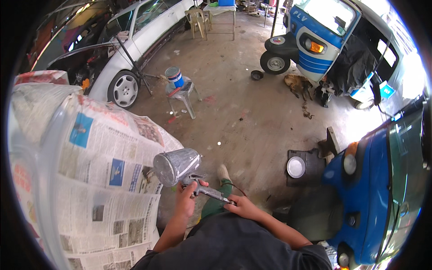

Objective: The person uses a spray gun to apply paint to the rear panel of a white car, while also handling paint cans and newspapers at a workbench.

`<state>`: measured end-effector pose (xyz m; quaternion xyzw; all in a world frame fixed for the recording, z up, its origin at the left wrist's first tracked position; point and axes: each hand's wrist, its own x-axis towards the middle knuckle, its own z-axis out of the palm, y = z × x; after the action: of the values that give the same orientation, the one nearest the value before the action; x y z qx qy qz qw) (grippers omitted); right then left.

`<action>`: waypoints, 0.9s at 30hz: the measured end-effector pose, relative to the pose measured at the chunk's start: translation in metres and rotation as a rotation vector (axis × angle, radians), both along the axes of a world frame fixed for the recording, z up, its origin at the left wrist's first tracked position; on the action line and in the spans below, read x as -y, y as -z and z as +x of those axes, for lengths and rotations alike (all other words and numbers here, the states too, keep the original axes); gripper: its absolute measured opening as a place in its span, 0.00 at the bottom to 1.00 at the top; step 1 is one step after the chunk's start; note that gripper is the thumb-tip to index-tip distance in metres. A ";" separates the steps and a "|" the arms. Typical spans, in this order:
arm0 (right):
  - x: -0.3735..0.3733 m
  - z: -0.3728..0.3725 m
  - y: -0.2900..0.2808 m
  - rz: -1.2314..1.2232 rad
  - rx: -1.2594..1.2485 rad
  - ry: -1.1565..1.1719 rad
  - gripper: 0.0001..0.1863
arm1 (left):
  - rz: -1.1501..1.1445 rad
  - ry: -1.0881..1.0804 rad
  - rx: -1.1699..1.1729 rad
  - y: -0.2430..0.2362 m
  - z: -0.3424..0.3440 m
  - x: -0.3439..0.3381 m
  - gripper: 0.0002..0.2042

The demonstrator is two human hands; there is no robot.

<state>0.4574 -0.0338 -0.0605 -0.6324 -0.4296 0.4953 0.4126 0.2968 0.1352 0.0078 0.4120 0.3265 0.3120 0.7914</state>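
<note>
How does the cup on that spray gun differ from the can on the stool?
The cup is grey and smeared; the can shows bright blue. The cup is tilted; the can stands upright. The cup sits on the spray gun, held by the left hand and right hand; the can rests on the stool. Both are rounded containers.

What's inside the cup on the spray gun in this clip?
Only the stained grey outside of the cup on the spray gun shows; its walls hide any contents, so I can't tell.
</note>
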 end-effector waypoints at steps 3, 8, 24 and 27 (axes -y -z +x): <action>-0.070 0.050 0.012 0.038 0.299 -0.198 0.17 | 0.128 -0.107 -0.059 0.007 0.037 -0.062 0.12; -0.237 0.117 0.092 0.261 0.620 -0.500 0.23 | 0.218 -0.375 -0.061 0.021 0.086 -0.187 0.09; -0.138 0.470 0.454 -0.923 0.803 -0.403 0.11 | 0.058 -0.213 -0.094 0.089 0.317 -0.457 0.22; -0.177 0.488 0.375 -1.329 0.142 0.050 0.13 | 0.159 -0.155 -0.262 0.096 0.391 -0.501 0.22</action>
<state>0.9456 0.1429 -0.4357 -0.7930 -0.0446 0.6020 -0.0826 0.6877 0.6358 -0.0882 0.4841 0.4322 0.3406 0.6803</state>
